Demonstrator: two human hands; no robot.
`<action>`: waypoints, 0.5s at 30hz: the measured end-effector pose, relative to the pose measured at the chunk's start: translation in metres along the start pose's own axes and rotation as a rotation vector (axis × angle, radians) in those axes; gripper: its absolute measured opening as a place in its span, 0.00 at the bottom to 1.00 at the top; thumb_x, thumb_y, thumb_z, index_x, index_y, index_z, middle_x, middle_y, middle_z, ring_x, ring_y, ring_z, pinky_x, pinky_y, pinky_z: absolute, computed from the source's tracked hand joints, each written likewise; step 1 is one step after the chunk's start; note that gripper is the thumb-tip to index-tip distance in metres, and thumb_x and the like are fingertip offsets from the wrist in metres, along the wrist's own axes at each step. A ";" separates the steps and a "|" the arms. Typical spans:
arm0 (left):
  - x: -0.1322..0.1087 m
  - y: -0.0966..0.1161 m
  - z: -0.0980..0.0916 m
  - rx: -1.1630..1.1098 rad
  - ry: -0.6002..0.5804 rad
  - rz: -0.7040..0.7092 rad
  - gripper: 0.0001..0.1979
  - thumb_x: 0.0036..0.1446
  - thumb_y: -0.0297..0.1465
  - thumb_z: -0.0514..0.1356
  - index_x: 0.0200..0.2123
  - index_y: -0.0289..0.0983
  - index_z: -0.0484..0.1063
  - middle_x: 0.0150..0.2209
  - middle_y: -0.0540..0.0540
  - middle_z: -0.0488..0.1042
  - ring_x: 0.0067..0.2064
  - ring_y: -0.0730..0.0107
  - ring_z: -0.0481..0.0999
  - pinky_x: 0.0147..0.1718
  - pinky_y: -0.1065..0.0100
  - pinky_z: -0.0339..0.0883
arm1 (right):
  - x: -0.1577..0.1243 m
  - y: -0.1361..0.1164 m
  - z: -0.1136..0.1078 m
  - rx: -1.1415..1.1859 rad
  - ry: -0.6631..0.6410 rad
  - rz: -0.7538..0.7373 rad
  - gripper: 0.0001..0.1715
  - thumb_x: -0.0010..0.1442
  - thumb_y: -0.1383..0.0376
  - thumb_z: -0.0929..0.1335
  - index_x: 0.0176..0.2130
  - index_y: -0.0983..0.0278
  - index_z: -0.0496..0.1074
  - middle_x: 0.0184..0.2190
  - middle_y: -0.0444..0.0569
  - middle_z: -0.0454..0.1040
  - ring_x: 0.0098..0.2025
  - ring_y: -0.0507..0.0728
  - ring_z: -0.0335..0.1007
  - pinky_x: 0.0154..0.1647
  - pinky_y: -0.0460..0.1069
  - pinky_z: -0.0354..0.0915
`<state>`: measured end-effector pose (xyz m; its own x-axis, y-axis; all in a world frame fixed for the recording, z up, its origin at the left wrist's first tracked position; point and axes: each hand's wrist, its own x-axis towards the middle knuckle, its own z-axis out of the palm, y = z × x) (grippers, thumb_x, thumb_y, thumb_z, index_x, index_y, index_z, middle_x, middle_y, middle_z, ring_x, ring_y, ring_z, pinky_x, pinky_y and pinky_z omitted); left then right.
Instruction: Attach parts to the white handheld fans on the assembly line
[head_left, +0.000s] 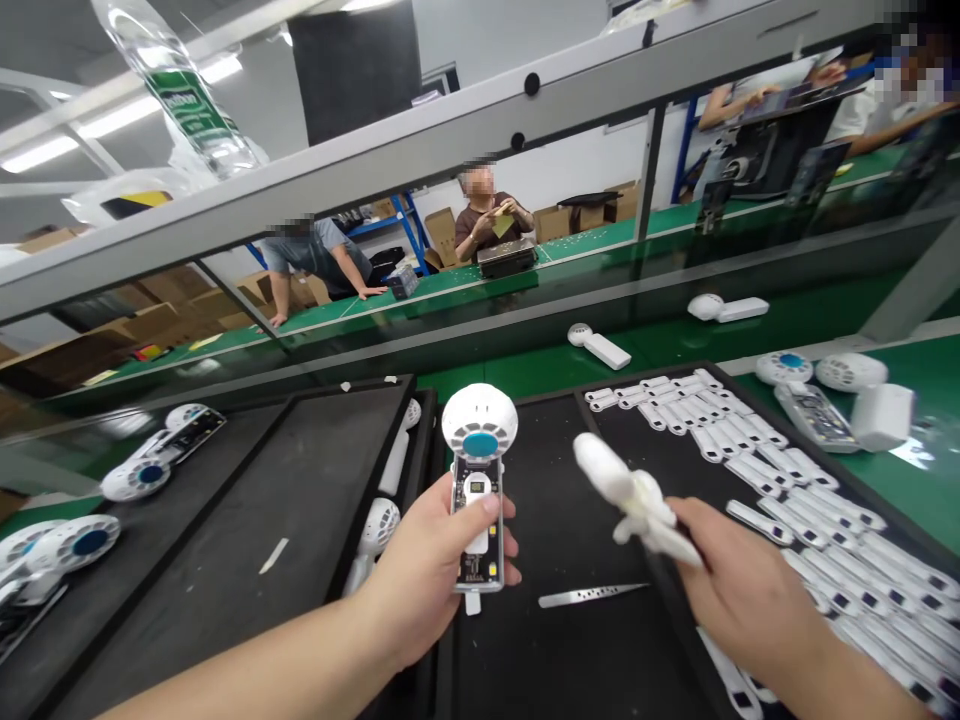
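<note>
My left hand (pixel 420 565) is wrapped round a small white handheld fan (pixel 480 415) with a round vented head and a blue centre. Its handle is uncovered, showing a circuit board (pixel 491 570). My thumb presses a white strip (pixel 478 490) with a small dark window against that board. My right hand (pixel 750 575) grips a white, rounded, lobed piece (pixel 604 470) by its lower end; blur hides what kind it is. Between the hands, metal tweezers (pixel 589 595) lie on the black tray (pixel 540 660).
Rows of white strips with dark windows (pixel 832 530) fill the right tray. Several fans (pixel 139 475) lie on the left. More fan parts (pixel 817 410) sit at the right on the green bench. A metal rail (pixel 450 130) crosses ahead; people work beyond it.
</note>
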<state>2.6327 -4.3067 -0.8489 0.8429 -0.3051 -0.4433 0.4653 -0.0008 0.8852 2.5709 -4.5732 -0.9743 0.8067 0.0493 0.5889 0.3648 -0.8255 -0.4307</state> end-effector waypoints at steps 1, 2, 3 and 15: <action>0.001 -0.002 0.003 0.034 -0.011 -0.001 0.16 0.51 0.37 0.68 0.36 0.35 0.68 0.28 0.48 0.74 0.27 0.68 0.75 0.29 0.68 0.70 | 0.005 -0.015 -0.006 0.096 0.041 -0.096 0.11 0.65 0.70 0.58 0.45 0.61 0.66 0.29 0.49 0.72 0.27 0.57 0.70 0.28 0.50 0.65; 0.001 -0.004 0.006 0.056 -0.036 0.010 0.17 0.47 0.33 0.70 0.36 0.36 0.67 0.29 0.49 0.73 0.28 0.69 0.74 0.29 0.68 0.70 | 0.010 -0.029 -0.010 0.165 0.071 -0.177 0.11 0.64 0.71 0.58 0.44 0.61 0.65 0.28 0.48 0.70 0.26 0.56 0.68 0.27 0.50 0.64; 0.000 -0.006 0.010 0.073 -0.077 0.019 0.19 0.45 0.31 0.71 0.38 0.36 0.67 0.31 0.50 0.72 0.29 0.70 0.73 0.30 0.68 0.70 | 0.017 -0.041 -0.013 0.202 0.091 -0.235 0.11 0.64 0.72 0.59 0.44 0.61 0.64 0.27 0.47 0.69 0.25 0.56 0.66 0.26 0.50 0.62; -0.012 -0.019 0.012 0.331 -0.070 0.284 0.23 0.57 0.36 0.64 0.54 0.42 0.63 0.33 0.50 0.69 0.32 0.70 0.66 0.34 0.68 0.63 | 0.021 -0.053 0.019 0.545 0.112 0.141 0.13 0.71 0.64 0.56 0.39 0.60 0.66 0.25 0.44 0.66 0.22 0.53 0.64 0.26 0.47 0.65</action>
<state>2.6105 -4.3148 -0.8588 0.8991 -0.4010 -0.1752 0.0962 -0.2094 0.9731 2.5771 -4.5172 -0.9523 0.8218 -0.1246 0.5560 0.4681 -0.4087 -0.7835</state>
